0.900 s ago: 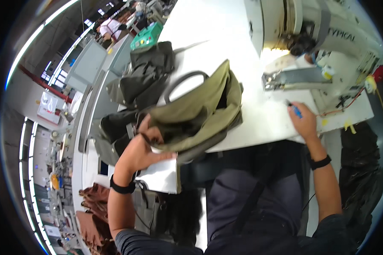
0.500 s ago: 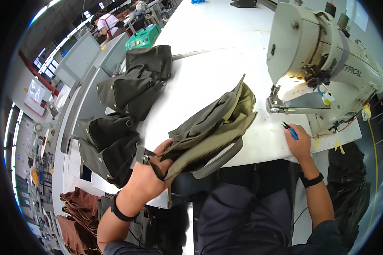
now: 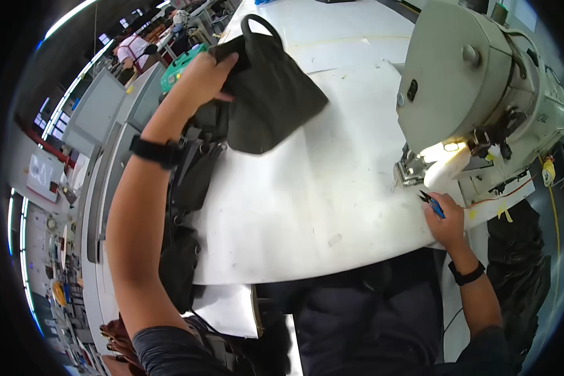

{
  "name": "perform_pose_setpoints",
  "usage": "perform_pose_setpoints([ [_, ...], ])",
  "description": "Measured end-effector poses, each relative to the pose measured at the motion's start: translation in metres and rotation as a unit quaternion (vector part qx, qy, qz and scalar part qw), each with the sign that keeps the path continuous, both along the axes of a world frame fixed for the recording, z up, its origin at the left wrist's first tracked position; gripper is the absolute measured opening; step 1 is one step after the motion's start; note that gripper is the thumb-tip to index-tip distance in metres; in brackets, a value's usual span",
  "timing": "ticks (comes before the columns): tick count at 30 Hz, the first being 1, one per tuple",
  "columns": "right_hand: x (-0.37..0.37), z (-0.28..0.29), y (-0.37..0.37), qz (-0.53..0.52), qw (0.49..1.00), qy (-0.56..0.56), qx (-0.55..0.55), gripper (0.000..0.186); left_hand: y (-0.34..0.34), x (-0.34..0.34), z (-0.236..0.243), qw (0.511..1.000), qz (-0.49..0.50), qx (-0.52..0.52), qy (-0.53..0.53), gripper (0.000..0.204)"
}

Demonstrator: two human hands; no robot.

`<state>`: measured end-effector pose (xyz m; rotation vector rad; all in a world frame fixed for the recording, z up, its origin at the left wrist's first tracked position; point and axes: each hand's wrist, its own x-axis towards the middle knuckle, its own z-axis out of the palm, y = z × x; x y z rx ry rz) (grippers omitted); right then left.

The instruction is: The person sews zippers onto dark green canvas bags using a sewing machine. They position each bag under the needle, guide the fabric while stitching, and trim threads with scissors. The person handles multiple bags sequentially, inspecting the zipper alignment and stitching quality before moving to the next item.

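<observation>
Dark-olive handbag (image 3: 274, 103): fingers of my left hand (image 3: 205, 76) are gripping one side, upper centre; it could be twisting loose; my right hand (image 3: 447, 220) is clasping thread snips (image 3: 435, 205).

We hold a dark bag (image 3: 271, 97) and blue-handled snips (image 3: 437, 209).
Our left hand (image 3: 208, 78) grips the bag's upper-left edge, its body tilted over the counter (image 3: 294, 213), looped handle (image 3: 247, 37) upward; our right hand (image 3: 446, 222) holds the snips, dark blades (image 3: 425, 196) parted.

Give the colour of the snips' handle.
The snips' handle, in the right hand, is blue; head view shows it best.
</observation>
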<state>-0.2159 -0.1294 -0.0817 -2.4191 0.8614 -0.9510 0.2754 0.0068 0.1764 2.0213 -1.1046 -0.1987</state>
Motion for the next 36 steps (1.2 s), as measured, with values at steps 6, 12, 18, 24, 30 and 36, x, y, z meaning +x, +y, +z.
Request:
perform_pose_setpoints([
  [6,-0.001,-0.004,-0.007,0.035,0.999,-0.005,-0.012,0.026,-0.108,0.131,-0.008,0.933,0.164,0.018,-0.32,0.05],
  [12,0.003,-0.007,-0.01,0.065,0.996,-0.006,-0.061,0.026,-0.135,0.214,-0.048,0.966,0.207,-0.002,-0.159,0.049],
  [18,0.003,-0.007,-0.005,0.031,0.999,0.0,-0.039,0.02,-0.075,0.195,-0.075,0.82,0.25,0.382,-0.345,0.063],
  [24,0.001,-0.01,-0.008,0.046,0.997,0.012,-0.058,0.024,-0.02,0.205,-0.101,0.906,0.233,0.287,-0.206,0.054],
  [30,0.001,-0.004,-0.005,0.033,0.999,0.008,-0.037,0.023,0.009,0.195,-0.112,0.909,0.247,0.019,-0.334,0.033],
  [36,0.002,0.001,0.0,0.022,0.999,-0.008,-0.037,0.023,0.04,0.186,-0.028,0.903,0.263,-0.183,-0.286,0.04],
])
